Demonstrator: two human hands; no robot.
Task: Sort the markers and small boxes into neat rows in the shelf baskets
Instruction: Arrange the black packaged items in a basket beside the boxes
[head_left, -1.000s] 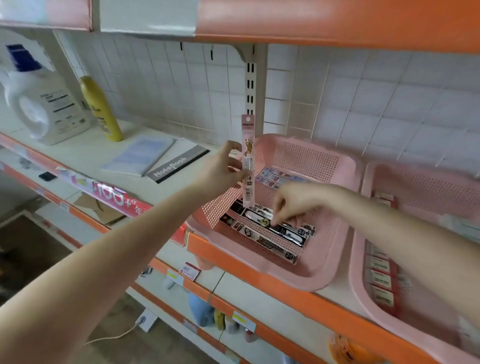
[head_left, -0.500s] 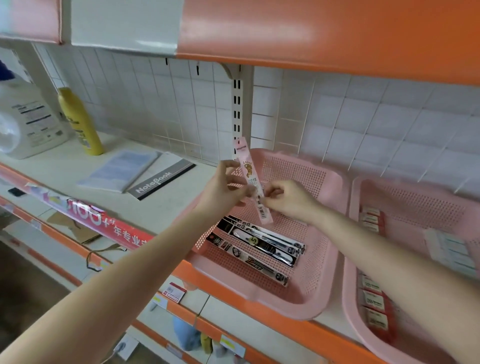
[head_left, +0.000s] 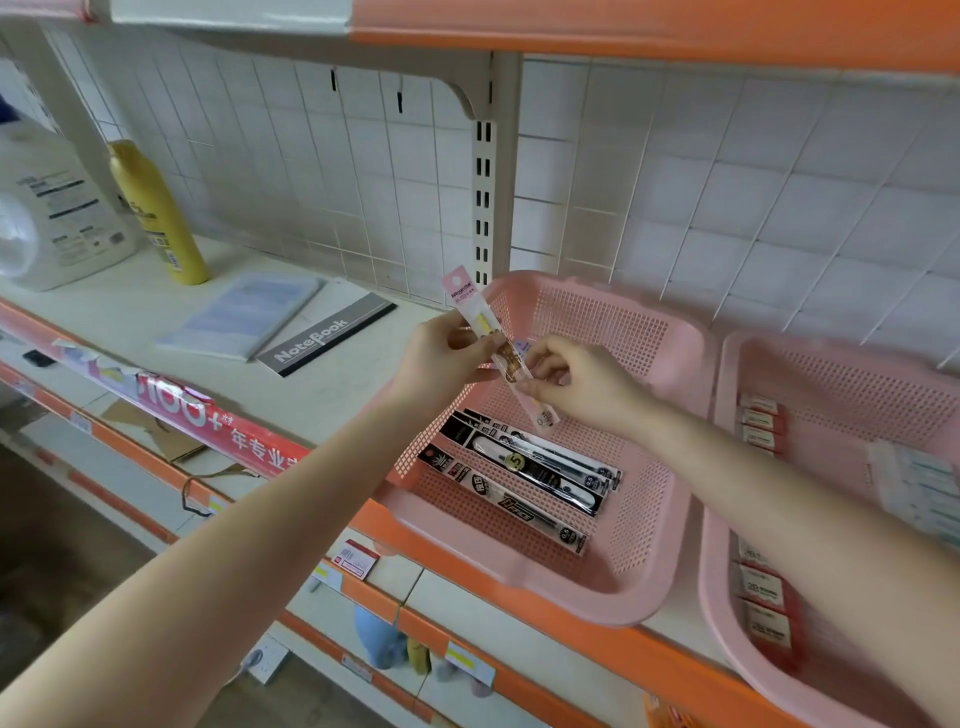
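**Pink pack held in both hands over the left basket**

A white shelf (head_left: 130, 296) with an orange front edge carries two pink mesh baskets side by side. The left basket (head_left: 613, 603) sits just beside the right basket (head_left: 722, 597), which the frame edge cuts off.

Far left on the shelf stand a white jug (head_left: 52, 208) and, just beside it, a yellow bottle (head_left: 156, 213). Both are upright. Between the bottle and the left basket lie a pale booklet (head_left: 244, 314) and a grey notebook (head_left: 332, 332), flat and overlapping.

The left hand (head_left: 441, 358) and right hand (head_left: 582, 379) meet above the back of the left basket. Each has its fingers curled in a pinch on the same pink pack (head_left: 462, 296). The left hand takes its upper half and the right hand its lower half. The pack is tilted, top end up and to the left, bottom end down towards the basket floor, and clear of that floor.

On the floor of the left basket lie black packs (head_left: 530, 478), side by side in a slanted row near the left wall. There seem to be three or four, though the overlap makes the count unsure.

In the right basket, red boxes (head_left: 761, 623) line its left wall in a row, and white boxes (head_left: 914, 483) lie further right, blurred.
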